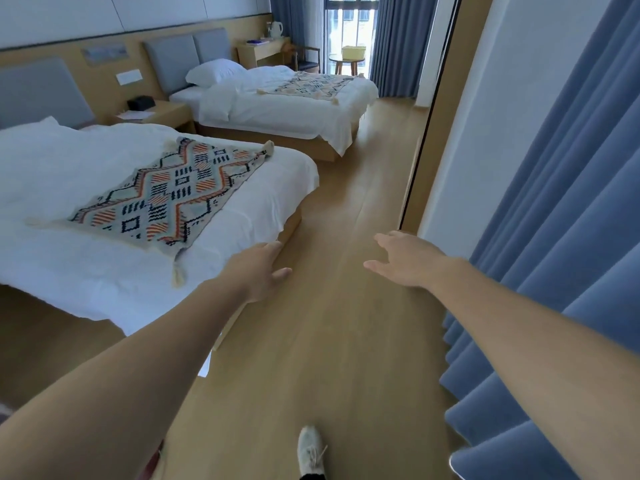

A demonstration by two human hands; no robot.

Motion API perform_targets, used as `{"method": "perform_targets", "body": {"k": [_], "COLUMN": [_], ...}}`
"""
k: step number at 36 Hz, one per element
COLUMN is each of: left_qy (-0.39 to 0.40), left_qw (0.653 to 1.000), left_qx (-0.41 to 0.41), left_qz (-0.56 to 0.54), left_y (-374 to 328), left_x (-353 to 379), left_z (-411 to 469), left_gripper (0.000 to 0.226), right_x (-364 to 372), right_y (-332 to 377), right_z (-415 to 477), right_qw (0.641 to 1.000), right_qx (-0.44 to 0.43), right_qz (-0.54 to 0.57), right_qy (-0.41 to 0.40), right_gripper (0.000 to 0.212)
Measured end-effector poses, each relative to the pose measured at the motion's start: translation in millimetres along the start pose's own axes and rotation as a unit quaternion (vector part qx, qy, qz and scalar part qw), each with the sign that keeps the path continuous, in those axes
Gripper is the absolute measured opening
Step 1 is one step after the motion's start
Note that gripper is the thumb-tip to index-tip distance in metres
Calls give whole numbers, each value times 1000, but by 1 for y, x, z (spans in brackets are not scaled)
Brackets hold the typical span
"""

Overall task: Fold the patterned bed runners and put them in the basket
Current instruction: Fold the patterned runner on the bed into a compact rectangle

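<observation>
Both empty, fingers spread, the left hand (258, 271) and right hand (408, 261) are reaching forward, likely for the flat-lying patterned runner (166, 192).

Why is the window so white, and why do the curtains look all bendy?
Head view: daylight washes out the window. The wide-angle lens tilts and bends the blue curtain at the frame's side. The near runner looks sharp, while the far runner is small and soft.
</observation>
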State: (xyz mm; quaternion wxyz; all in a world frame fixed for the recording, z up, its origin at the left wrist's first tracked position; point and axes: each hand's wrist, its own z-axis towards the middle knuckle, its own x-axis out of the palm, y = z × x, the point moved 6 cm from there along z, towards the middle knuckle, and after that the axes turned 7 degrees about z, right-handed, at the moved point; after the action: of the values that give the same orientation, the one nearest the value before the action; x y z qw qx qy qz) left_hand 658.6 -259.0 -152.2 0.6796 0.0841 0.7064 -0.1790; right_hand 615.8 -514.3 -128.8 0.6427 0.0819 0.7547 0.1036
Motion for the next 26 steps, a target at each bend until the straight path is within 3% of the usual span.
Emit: {"method": "perform_targets", "body": {"k": [14,26], "left_qy": [21,50], "left_qw": [1000,998], "left_qx": [-5,-5], "left_qz": [-16,-25], "left_y": [72,105], "left_x": [12,28], "left_z": [193,302], "left_gripper": [64,66], "right_x": [-21,-22], "right_y": [-15,-28], "right_z": [204,324], "right_qw": [999,998], "right_qx": [33,32], "right_qz": [11,-20], "right_qy": [24,60], "right_gripper": [63,60]}}
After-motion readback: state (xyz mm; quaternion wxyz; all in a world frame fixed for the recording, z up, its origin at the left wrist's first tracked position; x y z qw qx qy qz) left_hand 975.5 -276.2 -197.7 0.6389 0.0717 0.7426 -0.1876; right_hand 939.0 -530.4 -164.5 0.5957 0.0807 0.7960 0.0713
